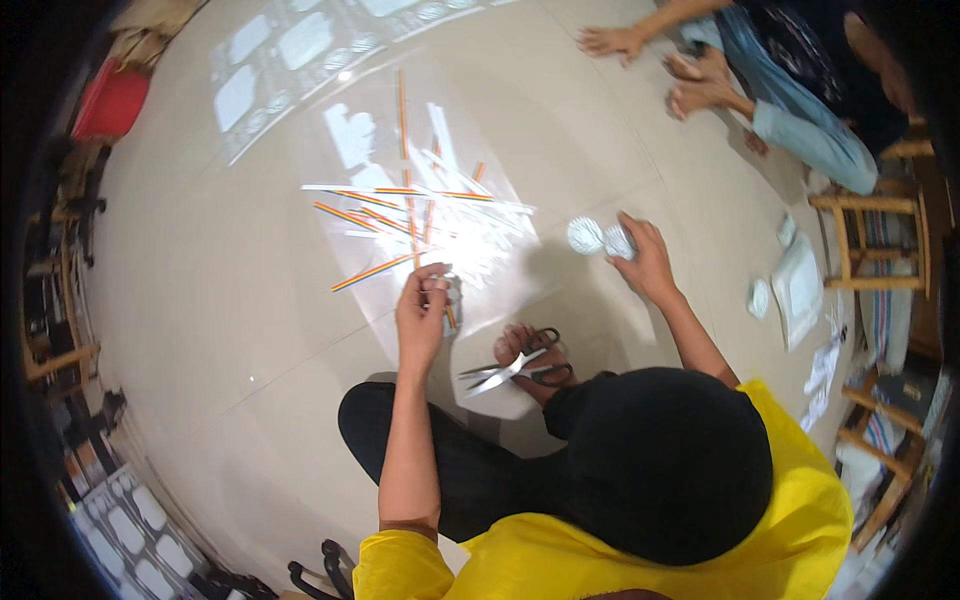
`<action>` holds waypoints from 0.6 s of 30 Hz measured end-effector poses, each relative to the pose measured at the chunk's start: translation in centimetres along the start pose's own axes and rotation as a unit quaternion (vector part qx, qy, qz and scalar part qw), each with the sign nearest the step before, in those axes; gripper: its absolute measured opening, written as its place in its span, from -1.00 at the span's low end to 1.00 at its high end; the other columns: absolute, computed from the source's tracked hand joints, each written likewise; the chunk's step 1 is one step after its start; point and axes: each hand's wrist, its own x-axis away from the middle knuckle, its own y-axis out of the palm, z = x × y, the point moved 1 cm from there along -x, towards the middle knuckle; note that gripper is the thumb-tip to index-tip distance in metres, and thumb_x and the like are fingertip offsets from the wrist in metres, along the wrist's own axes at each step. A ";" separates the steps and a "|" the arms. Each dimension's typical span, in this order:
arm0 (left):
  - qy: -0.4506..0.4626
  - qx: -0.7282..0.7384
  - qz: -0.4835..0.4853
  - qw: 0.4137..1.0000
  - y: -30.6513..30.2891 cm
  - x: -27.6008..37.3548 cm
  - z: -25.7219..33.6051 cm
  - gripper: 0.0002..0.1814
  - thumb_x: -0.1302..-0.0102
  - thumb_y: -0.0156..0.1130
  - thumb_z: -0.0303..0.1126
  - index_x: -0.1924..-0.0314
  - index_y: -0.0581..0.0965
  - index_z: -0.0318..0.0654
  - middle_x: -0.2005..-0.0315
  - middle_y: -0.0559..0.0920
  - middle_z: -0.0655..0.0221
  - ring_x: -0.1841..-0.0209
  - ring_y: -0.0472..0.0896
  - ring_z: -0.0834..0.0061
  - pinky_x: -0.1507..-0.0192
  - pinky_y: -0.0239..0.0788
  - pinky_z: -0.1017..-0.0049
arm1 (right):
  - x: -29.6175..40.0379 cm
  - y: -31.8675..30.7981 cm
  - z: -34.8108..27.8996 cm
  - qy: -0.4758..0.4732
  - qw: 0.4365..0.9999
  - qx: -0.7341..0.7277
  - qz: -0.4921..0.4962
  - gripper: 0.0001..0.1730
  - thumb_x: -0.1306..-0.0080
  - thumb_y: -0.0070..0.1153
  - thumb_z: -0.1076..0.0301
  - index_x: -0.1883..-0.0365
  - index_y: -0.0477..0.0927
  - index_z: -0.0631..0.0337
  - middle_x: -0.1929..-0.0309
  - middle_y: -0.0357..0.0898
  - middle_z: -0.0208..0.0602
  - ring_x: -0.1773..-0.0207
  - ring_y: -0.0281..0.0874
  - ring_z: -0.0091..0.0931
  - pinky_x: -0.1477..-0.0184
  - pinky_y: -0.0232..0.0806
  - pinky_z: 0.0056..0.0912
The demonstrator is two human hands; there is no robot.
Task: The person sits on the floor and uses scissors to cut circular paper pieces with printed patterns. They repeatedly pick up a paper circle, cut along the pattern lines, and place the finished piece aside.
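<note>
My left hand (421, 311) is over the near edge of a clear plastic sheet (375, 315), its fingers pinched on a small pale piece (452, 289) that I cannot make out. A short orange-striped strip (451, 316) shows just below it. To the right, my right hand (646, 259) grips the edge of a round, white, ridged piece (618, 242) at floor level. A similar round piece (585, 235) lies against its left side. White strips (487, 225) and rainbow-striped strips (379, 270) are heaped on the sheet; glare hides part of the heap. Black-handled scissors (517, 366) lie spread beside my bare foot (517, 341).
Another person (795, 97) sits on the tiled floor at upper right, one hand on the floor. White packets (796, 289) and wooden stools (870, 244) stand along the right. A sheet of pale cut-out shapes (300, 52) lies at the top; a red container (112, 101) is upper left.
</note>
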 end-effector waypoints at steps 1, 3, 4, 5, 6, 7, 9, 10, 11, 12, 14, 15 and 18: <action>-0.009 0.009 0.002 1.000 0.0 -0.1 0.0 -0.73 -0.59 0.23 -0.38 -0.19 0.60 -0.27 0.27 0.63 0.49 0.26 0.55 0.70 0.21 0.42 0.60 | 0.1 -0.1 -0.1 0.014 1.000 0.004 -0.015 -0.15 -0.12 0.54 0.35 -0.41 0.51 0.20 -0.15 0.59 -0.11 -0.25 0.50 -0.11 -0.33 0.33 -0.06; 0.002 0.024 -0.018 1.000 -0.4 -0.4 -0.8 -0.70 -0.60 0.22 -0.30 -0.23 0.59 -0.20 0.20 0.67 0.48 0.21 0.60 0.64 0.18 0.45 0.56 | -0.3 -0.1 -0.3 0.032 0.998 0.011 -0.044 -0.34 -0.14 0.51 0.39 -0.24 0.60 0.22 -0.03 0.60 -0.14 -0.16 0.52 -0.13 -0.25 0.36 -0.08; -0.016 0.030 -0.016 0.999 -0.3 -0.2 -0.7 -0.70 -0.60 0.22 -0.30 -0.22 0.59 -0.23 0.21 0.65 0.48 0.22 0.58 0.64 0.17 0.44 0.56 | -0.4 -0.1 -0.5 0.037 0.998 0.013 -0.058 -0.42 -0.14 0.49 0.40 -0.15 0.63 0.23 0.00 0.60 -0.15 -0.13 0.53 -0.14 -0.23 0.37 -0.09; -0.034 0.029 -0.023 0.999 -0.3 0.0 -0.6 -0.69 -0.60 0.23 -0.30 -0.22 0.58 -0.24 0.19 0.66 0.47 0.21 0.58 0.64 0.17 0.44 0.55 | -0.4 0.0 -0.6 0.042 0.996 0.015 -0.071 -0.51 -0.14 0.47 0.42 -0.07 0.65 0.24 0.04 0.61 -0.17 -0.11 0.53 -0.16 -0.21 0.37 -0.11; -0.019 0.021 -0.032 0.999 -0.1 0.0 -1.0 -0.69 -0.60 0.23 -0.29 -0.23 0.58 -0.24 0.19 0.66 0.47 0.21 0.58 0.64 0.17 0.44 0.56 | -0.2 -0.1 -0.4 0.029 0.998 0.018 -0.051 -0.56 -0.15 0.45 0.43 -0.01 0.65 0.24 0.06 0.61 -0.16 -0.08 0.55 -0.18 -0.18 0.40 -0.13; -0.004 0.012 -0.040 0.999 0.2 0.0 -1.1 -0.68 -0.59 0.24 -0.28 -0.24 0.58 -0.23 0.18 0.66 0.47 0.21 0.58 0.65 0.17 0.44 0.56 | 0.0 -0.1 -0.3 0.017 0.999 0.021 -0.031 -0.62 -0.15 0.42 0.44 0.05 0.65 0.25 0.07 0.61 -0.16 -0.05 0.57 -0.19 -0.15 0.42 -0.15; -0.026 0.003 -0.059 0.998 0.7 0.1 -0.8 -0.64 -0.56 0.28 -0.34 -0.27 0.56 -0.27 0.17 0.65 0.48 0.18 0.58 0.65 0.11 0.45 0.56 | 0.1 0.0 -0.5 0.026 0.999 -0.030 -0.019 -0.68 -0.16 0.38 0.46 0.09 0.65 0.25 0.11 0.63 -0.14 0.01 0.61 -0.22 -0.09 0.46 -0.18; -0.004 0.008 -0.062 0.998 0.8 0.2 -0.7 -0.59 -0.52 0.33 -0.34 -0.28 0.55 -0.30 0.14 0.66 0.43 0.15 0.57 0.63 0.05 0.46 0.55 | 0.0 -0.2 -1.8 0.045 0.995 -0.086 -0.032 -0.67 -0.16 0.36 0.47 0.09 0.65 0.25 0.14 0.65 -0.13 0.05 0.63 -0.23 -0.05 0.47 -0.20; 0.017 0.013 -0.066 0.998 0.9 0.2 -0.5 -0.54 -0.49 0.38 -0.34 -0.30 0.54 -0.33 0.11 0.66 0.39 0.13 0.57 0.61 -0.01 0.46 0.53 | -0.2 -0.4 -3.2 0.066 0.987 -0.140 -0.045 -0.67 -0.16 0.34 0.47 0.08 0.65 0.24 0.16 0.66 -0.12 0.09 0.66 -0.24 -0.01 0.49 -0.22; 0.033 -0.002 -0.054 0.998 1.2 0.4 -0.3 -0.50 -0.47 0.41 -0.30 -0.32 0.53 -0.32 0.05 0.67 0.33 0.05 0.59 0.55 -0.07 0.46 0.48 | -0.4 -0.5 -4.3 0.064 0.977 -0.184 -0.092 -0.66 -0.17 0.31 0.49 0.04 0.65 0.24 0.17 0.72 -0.09 0.15 0.72 -0.25 0.04 0.52 -0.26; 0.064 -0.039 -0.023 0.997 1.0 0.9 0.7 -0.41 -0.42 0.47 -0.23 -0.35 0.51 -0.31 -0.08 0.68 0.22 -0.10 0.63 0.41 -0.19 0.47 0.39 | -1.3 -1.3 -10.2 -0.018 0.966 -0.186 -0.179 -0.60 -0.16 0.33 0.49 -0.01 0.64 0.23 0.15 0.74 -0.06 0.11 0.74 -0.18 0.00 0.52 -0.19; 0.075 -0.043 -0.047 0.995 1.1 1.0 1.3 -0.38 -0.40 0.49 -0.20 -0.36 0.51 -0.31 -0.13 0.67 0.19 -0.17 0.61 0.38 -0.24 0.45 0.36 | -1.6 -1.9 -12.9 -0.057 0.957 -0.183 -0.218 -0.57 -0.15 0.34 0.49 -0.03 0.63 0.23 0.15 0.75 -0.05 0.09 0.75 -0.14 -0.01 0.53 -0.16; 0.122 -0.067 -0.115 0.984 0.8 1.3 1.8 -0.33 -0.35 0.54 -0.13 -0.34 0.54 -0.31 -0.11 0.70 0.16 -0.24 0.64 0.31 -0.31 0.45 0.32 | -2.6 -1.6 -17.9 -0.116 0.900 -0.076 -0.413 -0.43 -0.13 0.35 0.51 -0.16 0.57 0.13 0.09 0.75 -0.10 0.09 0.73 -0.17 0.03 0.52 -0.12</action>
